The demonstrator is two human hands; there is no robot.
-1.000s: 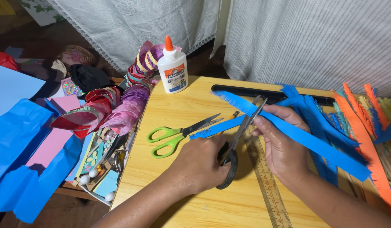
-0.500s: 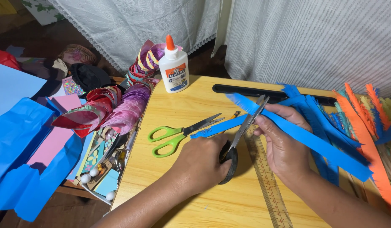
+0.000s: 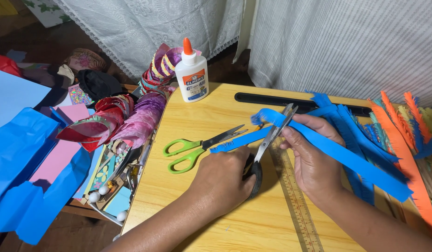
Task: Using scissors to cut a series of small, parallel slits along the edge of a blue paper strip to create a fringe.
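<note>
Head camera is looking down at a yellow wooden table [image 3: 216, 116] where a person is cutting paper. Left hand [image 3: 223, 179] is closed around the black handles of a pair of scissors [image 3: 267, 144], whose blades are pointing up and away from the hand and are parted slightly around a paper edge. Right hand [image 3: 311, 156] is gripping a long blue paper strip [image 3: 337, 151] between thumb and fingers, holding it just in front of the blade tips; the strip is running from a curled end above the blades out past the right hand toward the wrist side. A second blue strip [image 3: 237, 142] with a fringed edge is lying flat just beyond the left hand's knuckles. Green-handled scissors [image 3: 197, 147] are resting closed on the table just to the left of the left hand, apart from it. A ruler [image 3: 295, 200] is lying between the two hands, running toward the person. Farther ahead of the left hand a white glue bottle [image 3: 191, 72] with an orange cap is standing upright. Fringed orange and blue strips [image 3: 402, 135] are piling up to the right of the right hand.
</note>
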